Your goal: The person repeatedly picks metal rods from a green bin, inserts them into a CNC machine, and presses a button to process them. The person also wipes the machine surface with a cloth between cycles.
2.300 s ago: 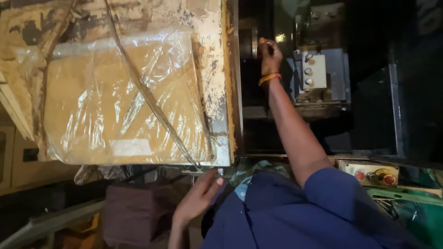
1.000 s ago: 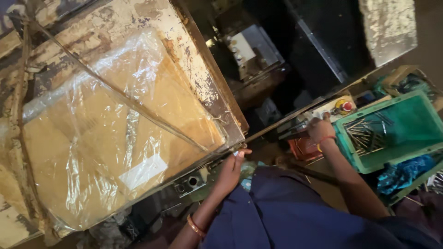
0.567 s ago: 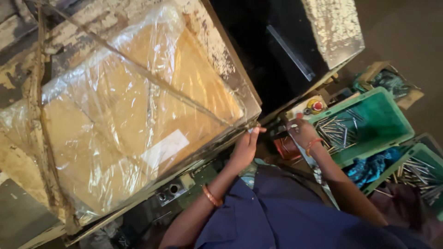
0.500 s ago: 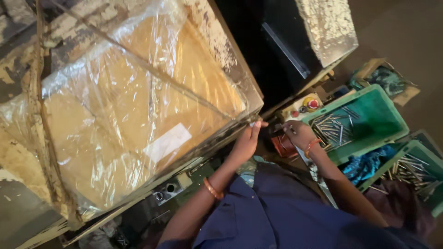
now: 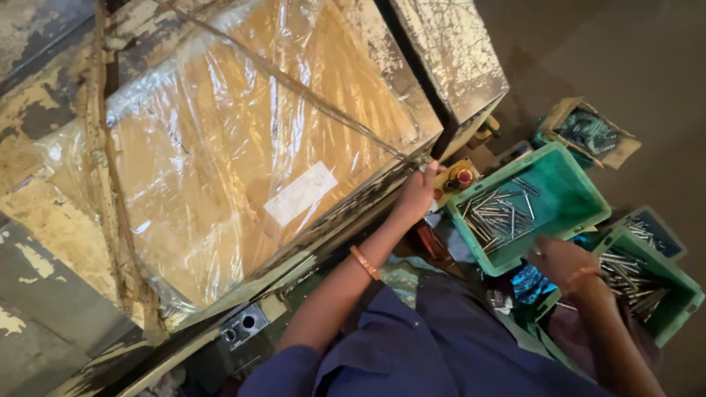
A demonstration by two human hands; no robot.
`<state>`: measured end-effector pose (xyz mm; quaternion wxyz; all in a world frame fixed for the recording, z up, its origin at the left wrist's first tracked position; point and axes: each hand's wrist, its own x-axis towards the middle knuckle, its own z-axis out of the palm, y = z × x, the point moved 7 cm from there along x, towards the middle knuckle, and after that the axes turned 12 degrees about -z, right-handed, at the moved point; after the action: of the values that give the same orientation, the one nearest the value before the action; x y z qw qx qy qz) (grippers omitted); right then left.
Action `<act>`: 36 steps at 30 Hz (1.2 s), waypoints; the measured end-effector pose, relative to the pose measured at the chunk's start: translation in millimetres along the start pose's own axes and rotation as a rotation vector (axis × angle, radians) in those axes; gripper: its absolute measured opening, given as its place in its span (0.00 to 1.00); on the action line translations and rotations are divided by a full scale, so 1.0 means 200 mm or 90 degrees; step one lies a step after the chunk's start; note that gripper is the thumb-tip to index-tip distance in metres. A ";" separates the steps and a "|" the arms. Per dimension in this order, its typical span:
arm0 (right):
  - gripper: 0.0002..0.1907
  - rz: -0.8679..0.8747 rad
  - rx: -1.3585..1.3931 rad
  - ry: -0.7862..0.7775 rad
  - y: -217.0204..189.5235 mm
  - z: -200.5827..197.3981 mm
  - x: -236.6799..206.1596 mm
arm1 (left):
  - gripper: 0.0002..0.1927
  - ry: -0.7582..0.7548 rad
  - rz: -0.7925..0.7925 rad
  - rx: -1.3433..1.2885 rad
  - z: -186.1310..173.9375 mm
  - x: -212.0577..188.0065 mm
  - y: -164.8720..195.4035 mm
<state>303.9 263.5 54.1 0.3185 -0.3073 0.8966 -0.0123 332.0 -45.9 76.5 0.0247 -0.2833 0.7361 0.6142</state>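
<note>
Plastic-wrapped brown slab (image 5: pixel 243 154): crinkled clear film, pale label, lying on flaking painted bench (image 5: pixel 51 220), left end cut off by frame. Left hand (image 5: pixel 418 192) curled on bench's right corner; fingers hidden, grip unclear. Two green plastic crates: first crate (image 5: pixel 570 192) holds loose metal pins (image 5: pixel 496 215). Right hand (image 5: pixel 562 259) at second crate's (image 5: pixel 680 303) near edge, blurred, closure unclear.

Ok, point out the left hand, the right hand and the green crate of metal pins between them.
left hand (image 5: pixel 416 197), head view, back of hand.
right hand (image 5: pixel 560 259), head view, back of hand.
green crate (image 5: pixel 570 195), head view, bare floor inside.
</note>
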 end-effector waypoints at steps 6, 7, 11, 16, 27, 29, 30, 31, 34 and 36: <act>0.21 0.212 -0.059 -0.031 -0.03 0.33 -0.49 | 0.34 -0.001 0.033 -0.027 -0.37 -0.31 -0.27; 0.21 0.233 -0.054 -0.025 -0.06 0.37 -0.60 | 0.34 -0.013 0.003 -0.039 -0.43 -0.36 -0.32; 0.25 0.254 0.022 -0.134 -0.32 0.61 -0.93 | 0.33 -0.010 0.058 -0.071 -0.70 -0.62 -0.44; 0.31 0.274 0.225 -0.061 -0.97 0.94 -1.10 | 0.31 -0.018 0.079 -0.080 -1.10 -0.95 -0.54; 0.20 0.163 0.517 0.248 -1.75 1.24 -1.84 | 0.31 0.003 0.109 -0.124 -1.92 -2.08 -1.15; 0.19 0.115 0.494 0.251 -1.82 1.00 -2.28 | 0.29 -0.050 0.075 -0.113 -1.93 -2.47 -1.07; 0.19 0.072 0.483 0.257 -1.89 0.81 -2.47 | 0.29 -0.100 0.075 -0.048 -1.93 -2.63 -0.95; 0.19 0.016 0.469 0.263 -2.02 0.65 -2.65 | 0.29 -0.150 0.075 0.017 -1.95 -2.81 -0.89; 0.18 -0.180 0.424 0.281 -2.48 0.25 -3.08 | 0.31 -0.286 0.041 0.026 -1.98 -3.36 -0.72; 0.17 -0.309 0.394 0.281 -2.85 0.11 -3.31 | 0.34 -0.409 0.088 -0.085 -2.01 -3.70 -0.59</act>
<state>1029.8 174.6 533.5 0.1847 -0.3888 0.7993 -0.4193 1130.6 -139.7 353.6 0.1950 -0.0260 0.6663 0.7193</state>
